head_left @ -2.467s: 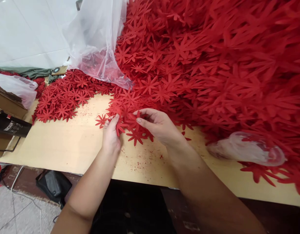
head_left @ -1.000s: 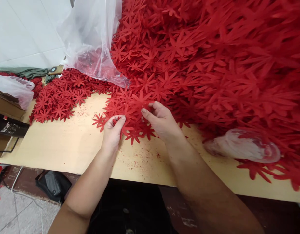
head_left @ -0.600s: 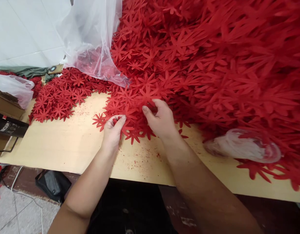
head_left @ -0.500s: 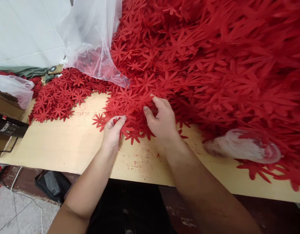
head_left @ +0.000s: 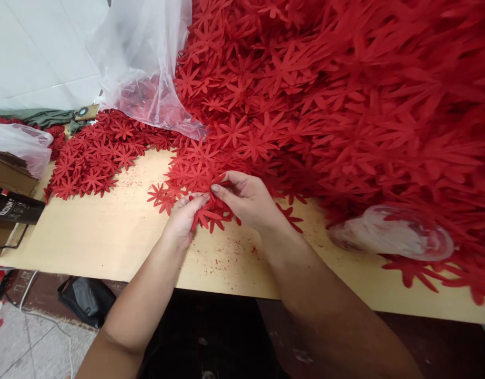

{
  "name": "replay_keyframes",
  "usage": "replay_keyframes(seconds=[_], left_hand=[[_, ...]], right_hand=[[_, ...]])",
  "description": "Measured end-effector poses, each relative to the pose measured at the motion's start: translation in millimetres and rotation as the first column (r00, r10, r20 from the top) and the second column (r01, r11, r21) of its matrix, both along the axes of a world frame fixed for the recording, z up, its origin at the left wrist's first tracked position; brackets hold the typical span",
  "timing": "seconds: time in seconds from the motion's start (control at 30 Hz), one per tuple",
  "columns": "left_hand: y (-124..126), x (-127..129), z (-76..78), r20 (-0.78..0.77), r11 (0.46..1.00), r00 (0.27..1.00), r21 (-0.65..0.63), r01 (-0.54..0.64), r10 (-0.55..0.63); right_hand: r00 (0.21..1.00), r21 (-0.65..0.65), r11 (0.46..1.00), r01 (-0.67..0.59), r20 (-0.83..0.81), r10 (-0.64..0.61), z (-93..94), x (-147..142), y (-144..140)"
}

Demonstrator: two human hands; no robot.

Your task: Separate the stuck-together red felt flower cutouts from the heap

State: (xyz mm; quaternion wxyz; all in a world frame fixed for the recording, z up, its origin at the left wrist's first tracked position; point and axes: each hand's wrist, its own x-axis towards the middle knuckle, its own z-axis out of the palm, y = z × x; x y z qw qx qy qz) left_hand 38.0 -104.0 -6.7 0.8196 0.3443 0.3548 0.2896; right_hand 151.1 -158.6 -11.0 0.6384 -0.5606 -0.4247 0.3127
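Observation:
A huge heap of red flower-shaped cutouts [head_left: 345,95] covers the right and back of a pale wooden board [head_left: 100,237]. My left hand [head_left: 183,218] pinches a small stack of red flowers [head_left: 205,217] at the heap's near edge. My right hand [head_left: 244,200] is closed on a red flower held against that same stack, thumb and forefinger meeting just above it. The two hands almost touch. A loose flower [head_left: 156,193] lies just left of them.
A flat spread of red flowers [head_left: 94,158] lies at the left back. A clear plastic bag [head_left: 143,63] hangs over the heap; another bag [head_left: 19,145] sits far left beside a black tool [head_left: 13,209]. A crumpled clear wrapper [head_left: 388,237] lies right. Black bag [head_left: 84,300] on the floor.
My right hand reached into the heap, took a flower, and drew back toward my left hand. The left hand stayed in place holding its stack.

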Motion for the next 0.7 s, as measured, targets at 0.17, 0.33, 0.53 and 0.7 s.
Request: replay_keyframes(seconds=[0.17, 0.33, 0.53, 0.7], left_hand=[[-1.3, 1.4, -1.1, 0.002, 0.985, 1.000, 0.173, -0.009, 0.009], [-2.0, 2.0, -1.8, 0.002, 0.964, 1.000, 0.265, -0.023, 0.024], [0.3, 1.7, -5.0, 0.015, 0.935, 0.994, 0.339, -0.104, 0.105], [1.6, 1.7, -8.3, 0.007, 0.917, 0.993, 0.382, -0.114, 0.121]], right_hand=[[0.979, -0.003, 0.986, 0.167, 0.121, -0.165, 0.7, 1.4, -1.6], [0.925, 0.005, 0.965, 0.261, 0.286, -0.251, -3.5, 1.7, -0.8], [0.985, 0.082, 0.985, 0.154, 0.072, -0.160, -7.5, -2.5, 3.1], [0.988, 0.027, 0.989, 0.148, 0.049, -0.149, -5.9, -2.7, 3.9]])
